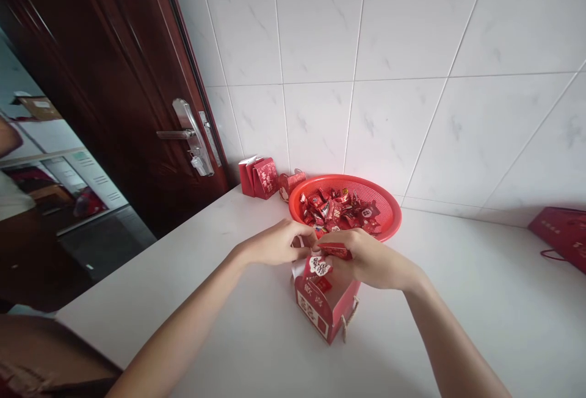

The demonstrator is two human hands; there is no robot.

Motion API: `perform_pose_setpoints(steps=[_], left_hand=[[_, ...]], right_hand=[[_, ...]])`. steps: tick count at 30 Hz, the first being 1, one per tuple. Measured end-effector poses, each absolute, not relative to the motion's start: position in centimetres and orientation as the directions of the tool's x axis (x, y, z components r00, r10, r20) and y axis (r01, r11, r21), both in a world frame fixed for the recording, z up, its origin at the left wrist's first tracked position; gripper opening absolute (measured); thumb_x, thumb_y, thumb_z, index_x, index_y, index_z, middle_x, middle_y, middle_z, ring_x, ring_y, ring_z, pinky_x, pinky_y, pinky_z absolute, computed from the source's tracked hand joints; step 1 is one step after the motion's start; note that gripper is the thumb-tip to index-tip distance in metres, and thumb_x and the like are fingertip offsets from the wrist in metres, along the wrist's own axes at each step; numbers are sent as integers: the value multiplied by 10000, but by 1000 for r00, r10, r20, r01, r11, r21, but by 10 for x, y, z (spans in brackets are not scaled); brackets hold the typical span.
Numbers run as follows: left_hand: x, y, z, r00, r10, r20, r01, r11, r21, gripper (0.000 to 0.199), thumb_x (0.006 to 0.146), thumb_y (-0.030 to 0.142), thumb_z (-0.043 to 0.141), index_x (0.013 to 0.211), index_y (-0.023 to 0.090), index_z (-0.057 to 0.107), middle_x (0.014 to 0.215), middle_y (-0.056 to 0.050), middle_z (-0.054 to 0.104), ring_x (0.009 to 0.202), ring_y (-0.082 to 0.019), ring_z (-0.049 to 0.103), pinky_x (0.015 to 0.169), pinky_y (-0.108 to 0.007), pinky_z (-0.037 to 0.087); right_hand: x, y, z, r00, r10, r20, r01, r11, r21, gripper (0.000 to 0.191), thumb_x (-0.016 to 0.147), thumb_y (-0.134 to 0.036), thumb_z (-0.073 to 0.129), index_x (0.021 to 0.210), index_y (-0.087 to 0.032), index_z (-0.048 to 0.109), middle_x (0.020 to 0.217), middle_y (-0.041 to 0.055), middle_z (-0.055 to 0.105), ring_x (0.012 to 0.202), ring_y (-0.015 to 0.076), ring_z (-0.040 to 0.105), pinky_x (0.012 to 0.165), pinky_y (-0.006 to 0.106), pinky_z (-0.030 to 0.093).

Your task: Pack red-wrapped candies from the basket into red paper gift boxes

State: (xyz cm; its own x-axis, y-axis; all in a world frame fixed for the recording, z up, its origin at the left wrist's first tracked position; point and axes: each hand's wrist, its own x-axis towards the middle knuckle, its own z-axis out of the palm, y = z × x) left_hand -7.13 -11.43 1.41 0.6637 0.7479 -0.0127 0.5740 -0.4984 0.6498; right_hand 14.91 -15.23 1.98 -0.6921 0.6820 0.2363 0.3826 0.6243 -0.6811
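A small red gift box (315, 303) with white lettering and a string at its side stands on the white table, its top partly open. At the box's upper left edge is my left hand (279, 242), fingers bent around its top flap. My right hand (366, 257) grips the red flap on the right side, thumb inside the opening. Something red shows inside the box. Directly behind, a red plastic basket (389, 202) holds several red-wrapped candies (334, 212); my hands overlap its front rim.
Red folded boxes (259, 177) and another small red item (292, 183) stand by the tiled wall, left of the basket. A red bag (561, 233) lies at the right. A dark wooden door (137, 80) is at left, with part of a person (9, 166) beyond.
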Motion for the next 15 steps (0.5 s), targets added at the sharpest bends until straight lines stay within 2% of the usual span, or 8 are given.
perform_pose_setpoints(steps=[2, 5, 9, 13, 15], left_hand=[[-72, -113, 13, 653, 757, -30, 580, -475, 662, 130, 791, 174, 599, 872, 164, 700, 762, 11, 675, 620, -111, 553, 571, -211, 407], [-72, -114, 12, 657, 753, -31, 569, -467, 677, 142, 793, 187, 604, 892, 162, 703, 780, 11, 673, 605, -102, 530, 556, -210, 399], [-70, -119, 13, 658, 753, 19, 568, -512, 644, 112, 804, 195, 593, 825, 158, 697, 725, 20, 642, 583, -96, 488, 538, -217, 363], [-67, -125, 15, 659, 750, 65, 550, -539, 638, 124, 812, 200, 581, 773, 159, 690, 713, 20, 645, 633, -116, 530, 573, -225, 387], [-67, -127, 16, 669, 739, 82, 526, -548, 651, 131, 809, 175, 567, 784, 157, 694, 732, 14, 667, 675, -131, 570, 606, -226, 417]], right_hand=[[152, -153, 20, -684, 704, 191, 426, 598, -679, 253, 888, -110, 483, 958, -208, 706, 670, -18, 637, 558, 130, 504, 557, 256, 396], [153, -153, 20, -644, 733, 217, 414, 574, -707, 214, 901, -163, 499, 994, -209, 686, 700, -14, 628, 572, 130, 501, 559, 257, 393], [147, -155, 17, -598, 758, 260, 229, 472, -851, 150, 892, -238, 527, 1034, -223, 574, 724, -31, 599, 571, 128, 523, 547, 251, 420], [140, -159, 16, -600, 768, 223, 19, 293, -956, 195, 767, -156, 505, 930, -249, 455, 647, -75, 548, 552, 126, 524, 561, 251, 444], [140, -160, 17, -610, 770, 188, -23, 221, -975, 176, 740, -137, 468, 873, -248, 436, 588, -81, 536, 546, 139, 558, 572, 261, 460]])
